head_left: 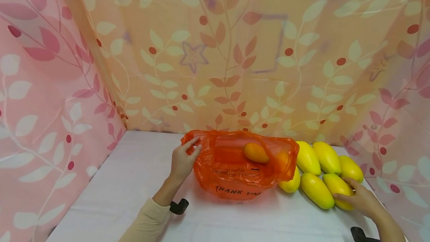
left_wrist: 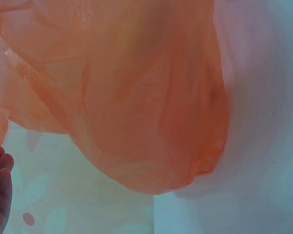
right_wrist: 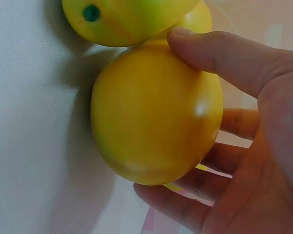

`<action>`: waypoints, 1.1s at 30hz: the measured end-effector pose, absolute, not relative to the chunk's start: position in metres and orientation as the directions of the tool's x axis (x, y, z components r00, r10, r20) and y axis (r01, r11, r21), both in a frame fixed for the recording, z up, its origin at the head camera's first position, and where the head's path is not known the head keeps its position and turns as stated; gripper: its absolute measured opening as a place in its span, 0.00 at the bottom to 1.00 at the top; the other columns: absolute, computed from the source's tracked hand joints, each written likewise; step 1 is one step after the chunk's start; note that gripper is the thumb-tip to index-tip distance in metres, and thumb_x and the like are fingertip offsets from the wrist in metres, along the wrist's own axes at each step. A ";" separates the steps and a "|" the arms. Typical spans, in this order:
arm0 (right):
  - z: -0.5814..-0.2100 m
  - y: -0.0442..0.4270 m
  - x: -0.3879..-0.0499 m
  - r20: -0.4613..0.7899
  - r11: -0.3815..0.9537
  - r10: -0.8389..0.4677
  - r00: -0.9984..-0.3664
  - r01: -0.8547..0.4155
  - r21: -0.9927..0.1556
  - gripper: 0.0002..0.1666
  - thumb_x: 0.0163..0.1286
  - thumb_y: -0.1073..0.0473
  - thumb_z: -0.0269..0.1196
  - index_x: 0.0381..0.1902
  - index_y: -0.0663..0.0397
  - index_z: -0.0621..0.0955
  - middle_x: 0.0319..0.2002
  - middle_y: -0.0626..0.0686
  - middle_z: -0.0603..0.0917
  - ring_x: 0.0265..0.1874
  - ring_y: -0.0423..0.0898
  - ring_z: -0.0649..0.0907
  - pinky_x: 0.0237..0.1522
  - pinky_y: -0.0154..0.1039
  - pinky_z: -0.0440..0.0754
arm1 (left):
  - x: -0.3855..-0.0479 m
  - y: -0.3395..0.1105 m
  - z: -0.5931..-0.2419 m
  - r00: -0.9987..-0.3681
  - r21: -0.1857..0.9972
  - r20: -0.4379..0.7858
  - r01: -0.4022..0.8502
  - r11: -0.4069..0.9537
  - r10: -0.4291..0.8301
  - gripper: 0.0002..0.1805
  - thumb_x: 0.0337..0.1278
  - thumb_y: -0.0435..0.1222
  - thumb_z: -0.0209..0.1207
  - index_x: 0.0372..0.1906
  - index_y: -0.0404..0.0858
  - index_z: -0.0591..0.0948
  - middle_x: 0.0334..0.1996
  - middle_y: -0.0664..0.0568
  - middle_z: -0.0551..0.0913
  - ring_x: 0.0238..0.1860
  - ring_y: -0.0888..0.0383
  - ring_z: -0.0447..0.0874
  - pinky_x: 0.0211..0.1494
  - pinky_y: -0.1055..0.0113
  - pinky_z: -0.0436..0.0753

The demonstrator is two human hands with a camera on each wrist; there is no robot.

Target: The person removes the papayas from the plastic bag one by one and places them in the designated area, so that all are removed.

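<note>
An orange-red plastic bag [head_left: 235,191] with "THANK YOU" print stands open-mouthed on the white table. One mango [head_left: 255,153] lies inside it, looking orange through the tint. My left hand [head_left: 183,161] pinches the bag's left rim; in the left wrist view only its fingers [left_wrist: 2,190] show at the edge, beside the bag [left_wrist: 151,107]. On the right, my right hand [head_left: 364,199] grips a yellow mango [head_left: 336,186] of the front row. Seen from the right wrist, the thumb lies on top of that mango [right_wrist: 154,117] and the fingers reach round its far side.
Several more yellow-green mangoes [head_left: 326,158] lie close together right of the bag, one [head_left: 290,183] partly behind its edge. Patterned cloth walls [head_left: 228,85] enclose the white table [head_left: 111,182] at the back and sides.
</note>
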State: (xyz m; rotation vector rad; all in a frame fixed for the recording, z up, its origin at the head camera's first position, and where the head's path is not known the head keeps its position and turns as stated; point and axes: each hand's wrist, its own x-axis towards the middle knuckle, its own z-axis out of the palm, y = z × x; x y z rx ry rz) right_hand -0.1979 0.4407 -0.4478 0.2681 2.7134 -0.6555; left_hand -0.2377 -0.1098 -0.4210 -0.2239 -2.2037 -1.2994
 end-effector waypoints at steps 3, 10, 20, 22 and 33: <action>-0.448 0.441 -0.197 -0.366 0.879 0.099 -0.925 0.254 -0.403 0.71 0.54 0.21 0.59 0.70 0.76 0.51 0.62 0.82 0.59 0.49 0.70 0.71 0.55 0.74 0.66 | -0.238 -0.110 -0.421 -0.828 0.752 0.544 0.410 0.517 -0.135 0.19 0.57 0.35 0.66 0.54 0.39 0.84 0.21 0.44 0.79 0.13 0.68 0.55 0.16 0.73 0.62; -0.444 0.441 -0.196 -0.326 0.891 0.084 -0.942 0.217 -0.398 0.62 0.61 0.26 0.57 0.69 0.75 0.55 0.59 0.81 0.65 0.46 0.65 0.76 0.46 0.66 0.77 | -0.238 -0.109 -0.421 -0.820 0.745 0.556 0.421 0.517 -0.134 0.18 0.56 0.35 0.66 0.54 0.39 0.84 0.25 0.43 0.83 0.14 0.67 0.55 0.17 0.73 0.62; -0.435 0.442 -0.194 -0.287 0.879 0.070 -0.955 0.195 -0.435 0.57 0.67 0.29 0.54 0.67 0.79 0.57 0.60 0.82 0.65 0.48 0.69 0.76 0.45 0.57 0.83 | -0.238 -0.109 -0.425 -0.813 0.744 0.566 0.430 0.512 -0.138 0.18 0.56 0.35 0.67 0.53 0.39 0.85 0.31 0.41 0.86 0.15 0.67 0.57 0.17 0.73 0.62; -0.430 0.442 -0.193 -0.266 0.880 0.066 -0.962 0.182 -0.439 0.56 0.67 0.31 0.54 0.67 0.79 0.57 0.60 0.82 0.66 0.49 0.71 0.75 0.44 0.58 0.83 | -0.238 -0.108 -0.425 -0.816 0.747 0.562 0.430 0.507 -0.135 0.18 0.56 0.35 0.66 0.53 0.39 0.85 0.27 0.41 0.84 0.14 0.68 0.55 0.17 0.73 0.61; -0.386 0.413 -0.181 0.014 0.841 0.033 -0.999 0.020 -0.540 0.40 0.73 0.42 0.54 0.67 0.71 0.63 0.57 0.77 0.72 0.47 0.54 0.81 0.41 0.52 0.85 | -0.238 -0.107 -0.424 -0.811 0.744 0.569 0.439 0.503 -0.134 0.19 0.56 0.35 0.66 0.54 0.39 0.84 0.33 0.40 0.86 0.16 0.66 0.57 0.18 0.74 0.62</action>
